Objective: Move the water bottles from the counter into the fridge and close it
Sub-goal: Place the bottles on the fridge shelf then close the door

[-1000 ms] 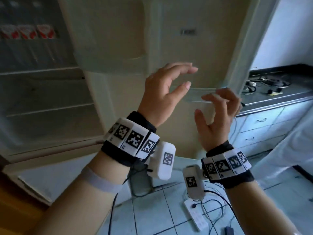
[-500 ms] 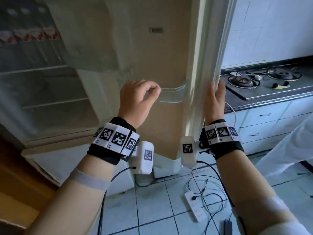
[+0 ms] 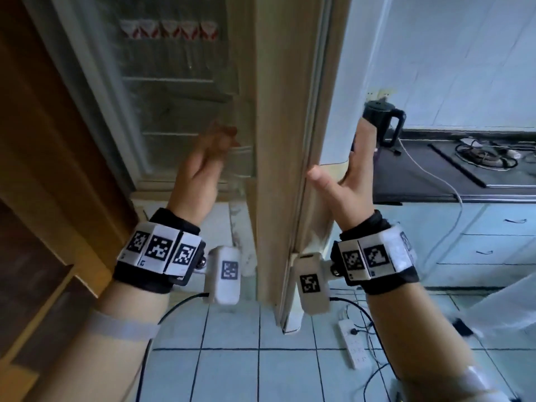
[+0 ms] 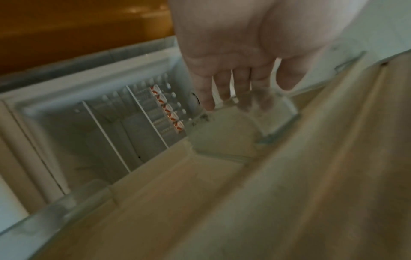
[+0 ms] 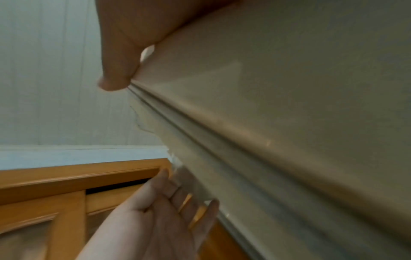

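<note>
Closing fridge door [image 3: 278, 169] | right hand [image 3: 352, 181] flat, pushing outer face | left hand [image 3: 203, 166] relaxed, empty, inside: withdraw first.

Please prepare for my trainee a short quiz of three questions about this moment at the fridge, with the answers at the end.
1. True or false: the right hand lies flat on the outer face of the fridge door.
2. Where are the water bottles with red labels? A in a basket; B inside the fridge; C in a sink.
3. What does the left hand hold?

Key: 1 true; 2 B; 3 nothing, its fingers are relaxed beside the inner side of the door.
</note>
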Motion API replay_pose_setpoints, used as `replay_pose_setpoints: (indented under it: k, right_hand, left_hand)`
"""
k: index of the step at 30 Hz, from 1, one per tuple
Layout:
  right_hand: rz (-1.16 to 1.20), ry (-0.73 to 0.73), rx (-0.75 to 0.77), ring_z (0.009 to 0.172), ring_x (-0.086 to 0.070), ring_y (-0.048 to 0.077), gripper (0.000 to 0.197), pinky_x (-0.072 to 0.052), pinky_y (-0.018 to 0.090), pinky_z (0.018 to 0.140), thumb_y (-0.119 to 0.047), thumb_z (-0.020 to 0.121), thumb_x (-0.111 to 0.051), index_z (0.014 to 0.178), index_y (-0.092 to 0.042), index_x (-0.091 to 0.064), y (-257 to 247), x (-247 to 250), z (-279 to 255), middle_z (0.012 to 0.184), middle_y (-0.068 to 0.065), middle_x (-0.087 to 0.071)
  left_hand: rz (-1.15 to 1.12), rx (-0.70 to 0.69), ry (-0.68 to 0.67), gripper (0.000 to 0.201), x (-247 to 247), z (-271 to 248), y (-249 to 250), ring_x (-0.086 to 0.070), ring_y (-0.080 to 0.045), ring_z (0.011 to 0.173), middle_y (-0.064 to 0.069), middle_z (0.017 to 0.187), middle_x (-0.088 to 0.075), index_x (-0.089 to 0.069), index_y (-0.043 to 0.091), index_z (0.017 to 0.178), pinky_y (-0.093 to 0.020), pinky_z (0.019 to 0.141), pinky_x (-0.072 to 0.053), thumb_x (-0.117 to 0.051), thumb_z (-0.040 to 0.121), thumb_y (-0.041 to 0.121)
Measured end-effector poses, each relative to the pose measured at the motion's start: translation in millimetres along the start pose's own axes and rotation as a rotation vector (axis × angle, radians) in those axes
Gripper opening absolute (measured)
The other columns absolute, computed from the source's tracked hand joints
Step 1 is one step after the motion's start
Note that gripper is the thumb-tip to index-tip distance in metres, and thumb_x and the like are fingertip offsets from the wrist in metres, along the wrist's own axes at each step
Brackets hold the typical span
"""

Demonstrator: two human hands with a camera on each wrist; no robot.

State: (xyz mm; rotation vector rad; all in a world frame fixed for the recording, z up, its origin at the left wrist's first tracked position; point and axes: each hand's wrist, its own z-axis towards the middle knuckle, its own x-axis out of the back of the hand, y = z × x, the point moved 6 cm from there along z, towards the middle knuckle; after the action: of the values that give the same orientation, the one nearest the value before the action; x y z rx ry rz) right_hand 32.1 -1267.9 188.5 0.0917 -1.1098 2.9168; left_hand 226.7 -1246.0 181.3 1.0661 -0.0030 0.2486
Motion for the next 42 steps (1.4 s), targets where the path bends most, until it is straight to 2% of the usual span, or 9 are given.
replay_pose_setpoints:
  k: [3, 6, 9, 12, 15, 21, 30, 36, 42]
  right_hand:
    - [-0.039, 0.024, 0.032, 0.124, -0.036, 0.010, 0.097, -0.041, 0.026, 0.103, -0.062, 0.066, -0.064, 0.134, -0.001, -0.029, -18.8, -70.3, -7.7, 0.131, 0.024, -0.028]
    - [-0.032, -0.020, 0.042, 0.133, -0.031, 0.029, 0.092, -0.034, 0.052, 0.108, -0.058, 0.069, -0.065, 0.139, -0.014, -0.025, -27.0, -137.2, -13.6, 0.134, 0.010, -0.025]
    - [-0.075, -0.146, 0.060, 0.133, -0.029, 0.030, 0.078, -0.035, 0.057, 0.105, -0.045, 0.072, -0.067, 0.137, -0.026, -0.027, -27.0, -200.4, -10.7, 0.134, -0.005, -0.023]
    - [-0.084, -0.264, 0.095, 0.130, -0.032, 0.024, 0.067, -0.039, 0.055, 0.101, -0.036, 0.073, -0.065, 0.132, -0.028, -0.036, -23.1, -257.4, 0.1, 0.139, 0.001, -0.024]
    - [-0.135, -0.343, 0.198, 0.121, -0.040, 0.022, 0.050, -0.038, 0.049, 0.102, -0.028, 0.073, -0.065, 0.120, -0.020, -0.055, -12.4, -307.5, 23.5, 0.140, 0.015, -0.035]
    - [-0.457, -0.212, 0.400, 0.143, -0.012, 0.032, 0.065, -0.013, 0.051, 0.111, -0.051, 0.076, -0.063, 0.134, -0.031, -0.043, 28.5, -372.3, 98.1, 0.154, 0.017, -0.021]
    - [-0.794, -0.178, 0.520, 0.136, -0.013, 0.023, 0.074, -0.010, 0.037, 0.102, -0.052, 0.066, -0.066, 0.133, -0.042, -0.038, 104.0, -466.9, 175.7, 0.153, 0.009, -0.027]
    - [-0.994, -0.516, 0.381, 0.142, 0.014, 0.022, 0.090, 0.028, 0.029, 0.105, -0.026, 0.069, -0.066, 0.142, -0.042, -0.016, 166.3, -504.0, 216.4, 0.157, 0.004, 0.004]
    - [-1.163, -0.611, 0.225, 0.119, 0.051, 0.015, 0.094, 0.040, 0.033, 0.096, -0.021, 0.083, -0.058, 0.140, -0.046, 0.012, 202.8, -526.7, 250.0, 0.139, -0.010, 0.041]
  left_hand:
    - [-0.010, 0.069, 0.042, 0.037, 59.2, -20.7, 3.2, -0.050, 0.014, 0.113, 0.013, 0.129, -0.055, -0.047, 0.025, 0.130, -0.009, 0.095, -0.038, -0.042, 0.094, 0.028]
    - [-0.032, 0.097, 0.052, 0.036, 106.0, -34.2, 1.4, -0.050, 0.020, 0.105, 0.019, 0.125, -0.052, -0.042, 0.029, 0.133, -0.004, 0.089, -0.039, -0.040, 0.097, 0.024]
    - [-0.022, 0.168, 0.048, 0.047, 142.8, -44.1, -13.0, -0.042, 0.022, 0.104, 0.019, 0.137, -0.042, -0.030, 0.030, 0.143, 0.001, 0.084, -0.037, -0.038, 0.097, 0.030]
    - [-0.056, 0.233, 0.094, 0.060, 184.4, -39.6, -35.7, -0.044, 0.018, 0.110, 0.026, 0.137, -0.039, -0.019, 0.032, 0.147, -0.008, 0.095, -0.038, -0.047, 0.093, 0.033]
    - [-0.006, 0.277, 0.180, 0.073, 229.5, -13.4, -60.1, -0.038, -0.008, 0.134, 0.007, 0.152, -0.034, -0.017, 0.032, 0.148, -0.038, 0.115, -0.029, -0.056, 0.086, 0.039]
    - [0.138, 0.350, 0.281, 0.097, 291.6, 53.3, -114.4, -0.049, -0.019, 0.125, 0.000, 0.141, -0.047, -0.026, 0.024, 0.141, -0.045, 0.107, -0.038, -0.073, 0.060, 0.047]
    - [0.076, 0.328, 0.336, 0.078, 359.6, 170.1, -187.6, -0.056, 0.002, 0.098, 0.011, 0.117, -0.056, -0.026, 0.026, 0.141, -0.010, 0.071, -0.044, -0.070, 0.078, 0.017]
    - [0.049, 0.308, 0.419, 0.086, 374.3, 258.3, -242.5, -0.060, -0.019, 0.110, -0.005, 0.122, -0.062, -0.044, 0.018, 0.131, -0.039, 0.094, -0.051, -0.086, 0.056, 0.016]
    - [0.129, 0.350, 0.402, 0.083, 379.9, 324.9, -282.9, -0.053, -0.028, 0.121, -0.013, 0.131, -0.054, -0.038, 0.011, 0.136, -0.045, 0.098, -0.048, -0.076, 0.063, 0.001]
